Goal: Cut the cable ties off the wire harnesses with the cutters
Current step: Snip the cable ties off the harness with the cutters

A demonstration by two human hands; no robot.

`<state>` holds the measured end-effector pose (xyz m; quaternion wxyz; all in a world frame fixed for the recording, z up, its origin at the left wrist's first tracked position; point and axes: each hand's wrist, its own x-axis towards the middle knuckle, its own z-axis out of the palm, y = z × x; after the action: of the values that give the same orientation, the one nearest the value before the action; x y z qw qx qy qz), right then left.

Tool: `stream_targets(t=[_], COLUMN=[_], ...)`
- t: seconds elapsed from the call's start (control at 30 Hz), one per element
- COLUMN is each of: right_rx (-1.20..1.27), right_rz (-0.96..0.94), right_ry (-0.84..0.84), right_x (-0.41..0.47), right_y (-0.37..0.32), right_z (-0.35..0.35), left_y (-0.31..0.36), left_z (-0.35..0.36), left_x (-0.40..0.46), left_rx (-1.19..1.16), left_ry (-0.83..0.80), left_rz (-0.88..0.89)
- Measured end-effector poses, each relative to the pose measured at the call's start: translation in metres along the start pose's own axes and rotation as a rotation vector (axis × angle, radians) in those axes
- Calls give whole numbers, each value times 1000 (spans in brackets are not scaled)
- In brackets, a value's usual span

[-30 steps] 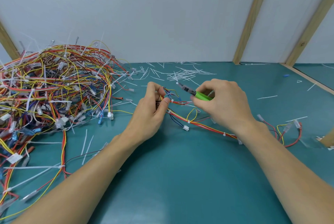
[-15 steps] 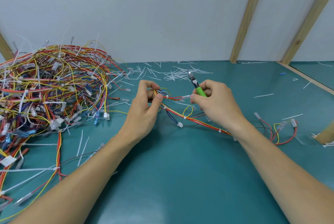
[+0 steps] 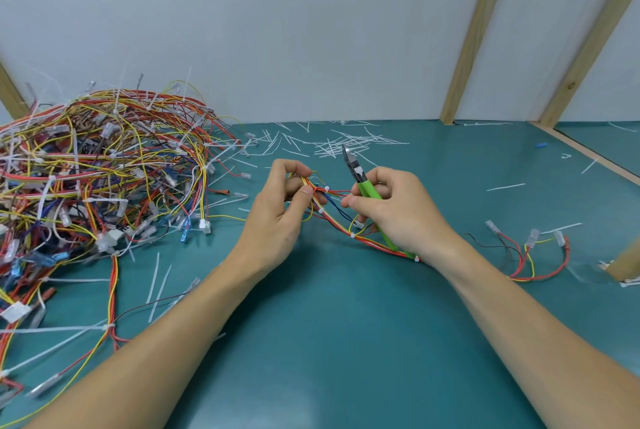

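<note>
My left hand (image 3: 277, 213) pinches one end of a red, yellow and blue wire harness (image 3: 349, 234) a little above the green table. That harness carries small white cable ties and trails right under my right forearm to clear connectors (image 3: 533, 238). My right hand (image 3: 398, 210) grips the green-handled cutters (image 3: 360, 179), whose jaws point up and away, and its thumb and forefinger also pinch the harness's red wires. The jaws touch no tie.
A big tangled heap of harnesses (image 3: 97, 179) with white ties fills the left of the table. Cut tie pieces (image 3: 346, 144) lie scattered at the back by the white wall. Wooden posts (image 3: 474, 33) lean at the right; a wooden block (image 3: 627, 262) stands at the right edge.
The cutters have swung from pointing left at the harness to pointing up and away. My right hand has closed in on the left hand and now pinches the wires.
</note>
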<state>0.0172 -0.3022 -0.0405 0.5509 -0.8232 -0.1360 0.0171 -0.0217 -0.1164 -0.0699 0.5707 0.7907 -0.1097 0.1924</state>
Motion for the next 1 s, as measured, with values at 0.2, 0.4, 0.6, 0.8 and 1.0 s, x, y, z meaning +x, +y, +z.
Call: stream_targets(t=[0.2,0.4,0.6,0.8,1.0], right_rx=[13,58,279,253,-22], right_rz=[-42,-37,79,-174,-164], right_ry=[-22,28,27,348,487], right_x=[-1,0,0,0,9], right_y=[2,5,-1,-4,2], right_z=[5,9,5,2,-21], left_y=[2,4,10,9,8], left_z=[0,0,12,9,8], left_x=[1,-1,-3,-2,-2], left_rx=[40,137,267,269,548], left_ry=[-4,27,152,190,232], left_rz=[2,76,172,130,405])
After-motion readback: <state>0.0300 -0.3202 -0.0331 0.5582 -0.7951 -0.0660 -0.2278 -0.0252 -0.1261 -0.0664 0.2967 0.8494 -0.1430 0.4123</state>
